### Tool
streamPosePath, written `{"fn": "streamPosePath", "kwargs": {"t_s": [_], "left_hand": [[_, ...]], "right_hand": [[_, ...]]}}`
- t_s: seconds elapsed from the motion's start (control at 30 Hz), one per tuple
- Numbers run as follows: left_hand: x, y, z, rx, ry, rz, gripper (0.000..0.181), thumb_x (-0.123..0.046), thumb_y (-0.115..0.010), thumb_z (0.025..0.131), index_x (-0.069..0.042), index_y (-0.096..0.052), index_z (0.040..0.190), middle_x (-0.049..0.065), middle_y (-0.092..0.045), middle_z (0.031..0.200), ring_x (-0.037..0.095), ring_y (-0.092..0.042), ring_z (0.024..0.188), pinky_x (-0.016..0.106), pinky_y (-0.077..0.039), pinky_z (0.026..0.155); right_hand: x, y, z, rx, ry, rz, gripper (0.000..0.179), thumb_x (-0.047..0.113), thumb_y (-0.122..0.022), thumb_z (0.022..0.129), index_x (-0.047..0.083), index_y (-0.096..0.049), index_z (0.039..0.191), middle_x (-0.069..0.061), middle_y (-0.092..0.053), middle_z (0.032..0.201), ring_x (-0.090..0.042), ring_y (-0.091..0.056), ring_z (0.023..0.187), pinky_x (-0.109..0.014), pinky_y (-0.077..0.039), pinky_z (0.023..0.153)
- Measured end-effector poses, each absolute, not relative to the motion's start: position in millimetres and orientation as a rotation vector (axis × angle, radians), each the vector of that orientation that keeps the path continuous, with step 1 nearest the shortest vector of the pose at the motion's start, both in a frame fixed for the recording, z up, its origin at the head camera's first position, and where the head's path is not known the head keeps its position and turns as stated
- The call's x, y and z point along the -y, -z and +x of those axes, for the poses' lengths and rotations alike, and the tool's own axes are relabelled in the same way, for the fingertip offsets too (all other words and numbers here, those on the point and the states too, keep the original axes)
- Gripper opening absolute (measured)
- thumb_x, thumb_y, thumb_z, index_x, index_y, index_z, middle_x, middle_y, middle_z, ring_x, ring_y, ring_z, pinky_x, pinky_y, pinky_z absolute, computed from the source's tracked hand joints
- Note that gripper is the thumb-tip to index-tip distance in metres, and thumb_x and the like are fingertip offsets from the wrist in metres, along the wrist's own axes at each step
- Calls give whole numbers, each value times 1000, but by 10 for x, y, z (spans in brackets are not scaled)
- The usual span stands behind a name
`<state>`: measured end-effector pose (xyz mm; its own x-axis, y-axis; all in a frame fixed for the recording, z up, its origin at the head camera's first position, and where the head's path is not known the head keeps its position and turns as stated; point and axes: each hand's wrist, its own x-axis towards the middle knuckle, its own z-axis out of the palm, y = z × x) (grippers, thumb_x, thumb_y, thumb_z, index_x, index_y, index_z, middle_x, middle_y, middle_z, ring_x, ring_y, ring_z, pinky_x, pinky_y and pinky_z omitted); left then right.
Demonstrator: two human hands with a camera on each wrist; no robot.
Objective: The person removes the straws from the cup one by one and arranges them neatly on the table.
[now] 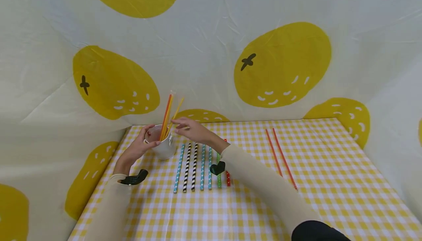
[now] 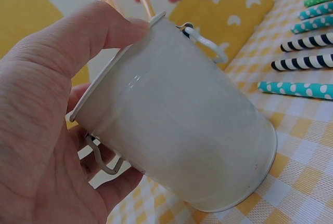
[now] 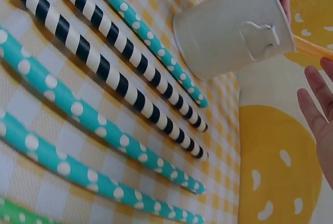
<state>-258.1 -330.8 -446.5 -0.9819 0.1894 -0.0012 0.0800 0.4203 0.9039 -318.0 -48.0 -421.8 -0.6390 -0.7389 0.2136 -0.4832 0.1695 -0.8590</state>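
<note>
1. Behind the white bucket (image 1: 166, 151) hangs a pale backdrop (image 1: 197, 69) printed with big yellow fruits.
2. Beneath the bucket spreads the desk (image 1: 197, 215), covered in yellow-and-white checked cloth.
3. At the bucket's left, the person's left grip (image 1: 137, 149) holds its rim, thumb on the near edge and fingers round the far side.
4. Just right of the bucket's mouth, the right grip (image 1: 195, 131) is narrow, pinching a slanting yellow straw (image 1: 178, 108) whose lower end is inside; the other fingers reach out loosely.
5. Right of the bucket, patterned straws (image 1: 187, 167) lie side by side: one teal dotted, two black-and-white striped, two teal dotted, one green dotted, one red dotted, the last two partly hidden by the right arm.
6. Well apart to the bucket's right lie two thin red straws (image 1: 283, 155).
7. Inside the bucket, red and orange straws (image 1: 166, 118) lean together, tops above its rim.
</note>
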Motion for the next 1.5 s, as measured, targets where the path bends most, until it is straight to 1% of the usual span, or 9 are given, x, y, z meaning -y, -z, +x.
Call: {"fn": "streamPosePath", "kwargs": {"t_s": [0.13,0.3,0.53,0.67,0.9,1.03,1.17,1.33,1.5], "left_hand": [[3313,4465,-2590,-2559,-1611,235,86,-20,-69,98,-14,-12,162,24,-12,162,46,-14,149,67,-20,113],[3331,4464,-2599,-2562,-1589,211,85,-23,-69,98,-16,-13,162,22,-10,164,45,-10,151,70,-16,113],[3340,4453,-2597,-2564,-1579,204,86,-23,-69,98,-14,-13,162,21,-5,166,45,-4,152,71,-15,113],[3338,4446,-2591,-2566,-1578,198,86,-23,-70,98,-13,-13,162,21,-3,166,46,-2,152,71,-14,113],[3327,4440,-2609,-2551,-1593,209,85,-21,-69,98,-12,-13,161,22,-4,165,46,-4,152,69,-17,113],[3346,4448,-2641,-2545,-1598,227,84,-20,-68,98,-11,-13,161,22,-4,165,45,-4,152,68,-18,113],[3359,4450,-2654,-2550,-1588,225,84,-21,-68,99,-11,-13,161,22,-4,165,44,-4,152,68,-18,114],[3358,4444,-2645,-2553,-1576,220,84,-21,-67,99,-12,-12,162,22,-4,165,45,-5,152,68,-18,114],[3362,4427,-2633,-2556,-1570,209,85,-22,-68,99,-13,-12,162,20,-2,166,45,-2,153,70,-15,114]], "right_hand": [[364,4159,-3168,-2157,1504,-1194,48,25,-52,108,19,-44,155,-5,-41,156,-23,-51,134,-39,-46,107],[219,4096,-3158,-2139,1576,-1164,48,22,-54,107,20,-45,155,3,-40,157,-24,-52,133,-37,-46,106],[36,4021,-3157,-2147,1648,-1188,48,21,-55,107,20,-46,154,6,-40,157,-27,-53,131,-37,-47,104],[-67,3992,-3172,-2163,1706,-1188,47,20,-55,106,19,-48,153,1,-44,155,-32,-53,131,-39,-47,104],[-304,3895,-3218,-2280,1808,-1143,43,16,-57,105,19,-53,149,-4,-52,150,-27,-57,126,-43,-49,102],[-445,3710,-3102,-2315,1866,-1127,40,9,-57,105,10,-56,145,-13,-54,146,-34,-59,123,-46,-49,101],[-567,3600,-3017,-2351,1932,-1108,35,7,-59,103,2,-61,137,-21,-59,138,-38,-61,117,-44,-52,97],[-696,3746,-3145,-2434,1999,-987,27,13,-67,99,7,-69,126,-15,-68,126,-37,-64,107,-44,-55,86],[-830,3803,-3149,-2528,2009,-848,23,20,-72,96,8,-72,116,-7,-69,113,-34,-66,98,-33,-56,75]]}}
